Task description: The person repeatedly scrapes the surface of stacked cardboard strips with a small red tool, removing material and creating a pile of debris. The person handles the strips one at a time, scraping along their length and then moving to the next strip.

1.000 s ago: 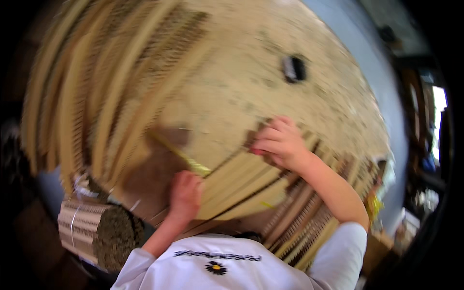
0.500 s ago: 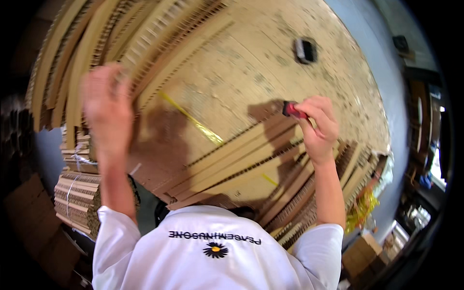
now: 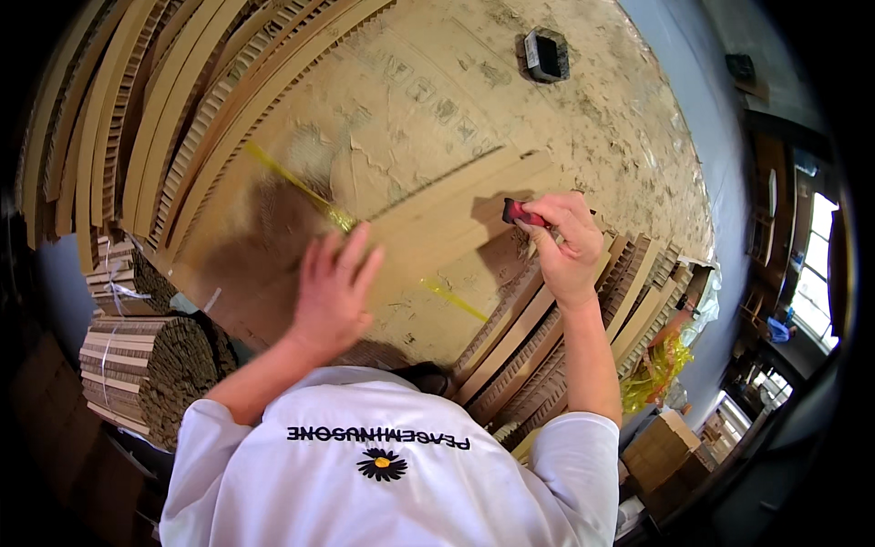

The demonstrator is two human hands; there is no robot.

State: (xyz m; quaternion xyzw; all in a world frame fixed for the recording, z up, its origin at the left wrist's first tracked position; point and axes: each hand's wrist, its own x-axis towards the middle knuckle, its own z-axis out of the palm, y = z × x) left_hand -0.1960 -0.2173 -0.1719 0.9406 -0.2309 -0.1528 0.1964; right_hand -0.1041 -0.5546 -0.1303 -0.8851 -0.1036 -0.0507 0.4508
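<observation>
The right hand (image 3: 570,251) pinched a small red and black tool (image 3: 529,213) over the middle of the bench (image 3: 629,155). The left hand (image 3: 333,290) was spread wide over the near end of a flat cardboard strip (image 3: 456,201); it was blurry, so I couldn't tell if it touched. To work well, that hand should have pressed the strip flat, with its fingers away from the tool. Shiny yellow tape (image 3: 283,173) lay just past the left fingers. Long tan strips (image 3: 182,109) with bumpy, holey sides filled the bench's left edge, and more strips (image 3: 524,333) leaned by its near right corner. A fat round bundle (image 3: 191,378), rough and brown, sat off the near left corner. A black box (image 3: 531,56) stood toward the far right edge.
</observation>
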